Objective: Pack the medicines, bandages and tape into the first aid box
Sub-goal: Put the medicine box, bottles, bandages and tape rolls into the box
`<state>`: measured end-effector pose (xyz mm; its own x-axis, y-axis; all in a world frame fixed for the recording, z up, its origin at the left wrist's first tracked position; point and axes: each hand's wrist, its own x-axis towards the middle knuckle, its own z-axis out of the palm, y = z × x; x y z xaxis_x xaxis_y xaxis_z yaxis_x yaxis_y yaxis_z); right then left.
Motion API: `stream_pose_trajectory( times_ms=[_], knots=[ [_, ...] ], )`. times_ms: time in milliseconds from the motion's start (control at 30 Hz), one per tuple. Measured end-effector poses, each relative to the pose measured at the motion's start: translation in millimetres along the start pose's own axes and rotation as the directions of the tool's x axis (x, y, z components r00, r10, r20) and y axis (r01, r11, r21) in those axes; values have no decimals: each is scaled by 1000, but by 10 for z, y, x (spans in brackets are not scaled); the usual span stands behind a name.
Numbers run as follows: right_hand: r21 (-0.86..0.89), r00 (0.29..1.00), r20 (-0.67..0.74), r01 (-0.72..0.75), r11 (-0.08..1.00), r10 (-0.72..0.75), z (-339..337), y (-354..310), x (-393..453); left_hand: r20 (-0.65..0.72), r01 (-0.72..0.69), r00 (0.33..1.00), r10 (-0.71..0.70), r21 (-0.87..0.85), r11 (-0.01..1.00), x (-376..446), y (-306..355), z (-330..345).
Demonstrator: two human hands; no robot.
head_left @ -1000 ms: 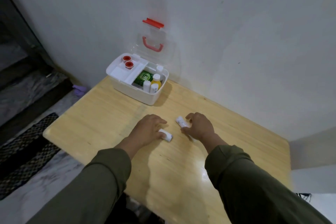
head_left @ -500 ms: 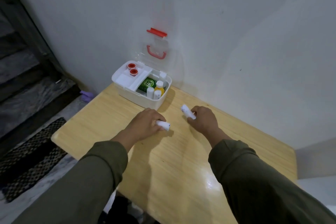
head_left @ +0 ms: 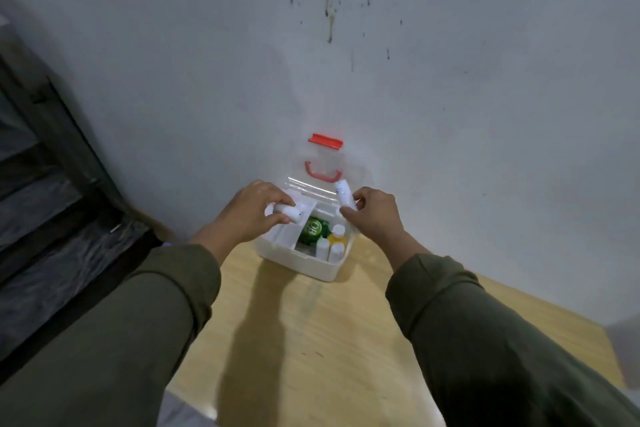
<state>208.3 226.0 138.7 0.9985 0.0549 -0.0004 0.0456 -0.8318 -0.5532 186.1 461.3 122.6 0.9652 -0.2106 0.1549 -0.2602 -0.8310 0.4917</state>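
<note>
The white first aid box (head_left: 304,263) stands open against the wall, its clear lid (head_left: 323,163) with red handle and latch leaning back. Inside I see a green packet (head_left: 313,229), a yellow bottle (head_left: 337,236) and small white bottles (head_left: 323,248). My left hand (head_left: 252,215) is over the box's left tray, closed around a white roll (head_left: 289,211) lying sideways. My right hand (head_left: 374,215) is over the box's right rim, gripping another white roll (head_left: 344,196) that points upward.
The box sits at the far end of a light wooden table (head_left: 311,340) pushed against a stained white wall (head_left: 381,62). To the left the floor drops to dark steps (head_left: 45,201). My green sleeves (head_left: 485,340) cover the near table.
Both hands have lifted the white rolls off the table and carried them forward to above the open box. The camera has tilted toward the wall.
</note>
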Motion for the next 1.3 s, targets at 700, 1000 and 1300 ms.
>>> stream_pose_trajectory(
  times_ms=[700,1000,1300],
  knots=[
    [119,956,95,-288,950,278,947,-683,289,425,-48,904,42,3,999,303,-886,14],
    [67,953,91,-297,953,290,1096,-693,280,396,19,918,-1,-41,999,304,-924,69],
    [45,853,-517,-55,997,71,707,-692,238,-8,147,987,-162,-376,915,598,-770,-90]
  ],
)
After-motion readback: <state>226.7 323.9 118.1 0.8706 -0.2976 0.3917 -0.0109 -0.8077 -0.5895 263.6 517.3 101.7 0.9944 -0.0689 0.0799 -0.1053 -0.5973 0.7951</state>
